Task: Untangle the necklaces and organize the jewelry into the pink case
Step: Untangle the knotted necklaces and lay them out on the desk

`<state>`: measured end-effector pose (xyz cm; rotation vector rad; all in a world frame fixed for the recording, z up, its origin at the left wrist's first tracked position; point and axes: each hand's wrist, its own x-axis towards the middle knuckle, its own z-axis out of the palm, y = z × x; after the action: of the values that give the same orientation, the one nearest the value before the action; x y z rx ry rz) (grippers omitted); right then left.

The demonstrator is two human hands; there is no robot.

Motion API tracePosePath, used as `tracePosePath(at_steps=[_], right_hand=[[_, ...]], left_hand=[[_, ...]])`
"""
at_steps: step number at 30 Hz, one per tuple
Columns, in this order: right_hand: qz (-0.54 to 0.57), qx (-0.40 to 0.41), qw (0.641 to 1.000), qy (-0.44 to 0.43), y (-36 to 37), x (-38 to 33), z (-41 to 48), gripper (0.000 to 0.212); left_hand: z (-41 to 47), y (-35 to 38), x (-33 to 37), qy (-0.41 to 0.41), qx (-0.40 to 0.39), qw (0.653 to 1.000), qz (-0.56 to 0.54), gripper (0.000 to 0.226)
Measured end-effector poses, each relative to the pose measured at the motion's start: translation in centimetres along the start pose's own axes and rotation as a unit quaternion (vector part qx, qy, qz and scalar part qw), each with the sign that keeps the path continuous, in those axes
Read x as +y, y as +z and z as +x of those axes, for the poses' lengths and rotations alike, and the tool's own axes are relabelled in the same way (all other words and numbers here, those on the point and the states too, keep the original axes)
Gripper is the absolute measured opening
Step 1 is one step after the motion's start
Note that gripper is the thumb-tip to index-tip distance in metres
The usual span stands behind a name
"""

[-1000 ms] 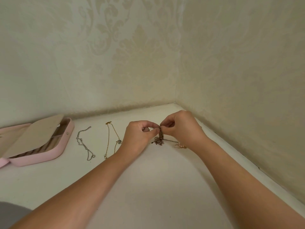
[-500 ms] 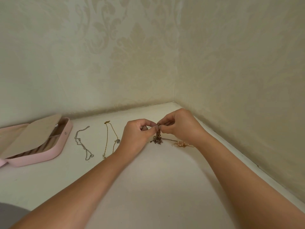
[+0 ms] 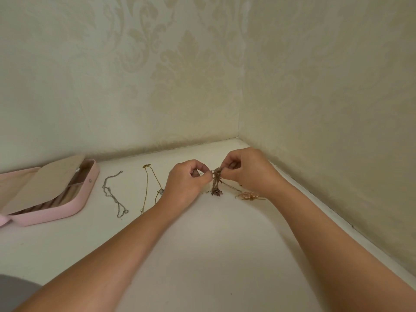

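Note:
My left hand (image 3: 186, 179) and my right hand (image 3: 249, 170) pinch the top of a tangled clump of thin brownish chains (image 3: 216, 182), which hangs between them down to the white surface. A strand runs from the clump to a rose-gold piece (image 3: 247, 196) lying below my right wrist. A silver chain (image 3: 112, 192) and a gold necklace (image 3: 148, 188) lie stretched out to the left. The pink case (image 3: 74, 204) stands open at far left, its beige flap raised over ring rolls.
The white surface (image 3: 202, 244) sits in a corner between two patterned cream walls, the back wall (image 3: 135, 86) and the right wall (image 3: 337, 109). A grey shape (image 3: 13, 291) shows at the bottom left edge.
Both hands have stayed pinched on the tangle and lifted it slightly, pulling a little apart. The laid-out chains and the case have not moved.

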<state>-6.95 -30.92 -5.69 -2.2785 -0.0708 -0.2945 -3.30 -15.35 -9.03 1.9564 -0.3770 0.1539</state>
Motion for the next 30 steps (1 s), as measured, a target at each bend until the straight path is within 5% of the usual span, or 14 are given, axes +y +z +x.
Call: tracePosePath(at_steps=[5,11,16,23,30], right_hand=[[0.109,-0.039,0.990,0.075,0.0,-0.3,0.1,0.016],[0.357,-0.061,0.919,0.157,0.7,-0.6,0.2,0.020],[0.309,-0.092,0.942,0.097,0.6,-0.1,0.2,0.026],[0.219,0.005,0.973,0.077,-0.1,0.3,0.2,0.009],[0.314,-0.025,0.944,0.102,0.0,-0.2,0.3,0.013]], left_hand=[[-0.2,0.0,0.2,0.002,-0.004,1.000,-0.017,0.011],[-0.6,-0.2,0.9,0.011,-0.018,0.998,-0.058,0.008],[-0.4,-0.5,0.9,0.013,0.002,0.996,-0.083,0.009],[-0.3,-0.5,0.8,-0.024,-0.009,0.994,-0.110,0.013],[-0.6,-0.6,0.9,-0.009,-0.028,0.993,-0.115,0.012]])
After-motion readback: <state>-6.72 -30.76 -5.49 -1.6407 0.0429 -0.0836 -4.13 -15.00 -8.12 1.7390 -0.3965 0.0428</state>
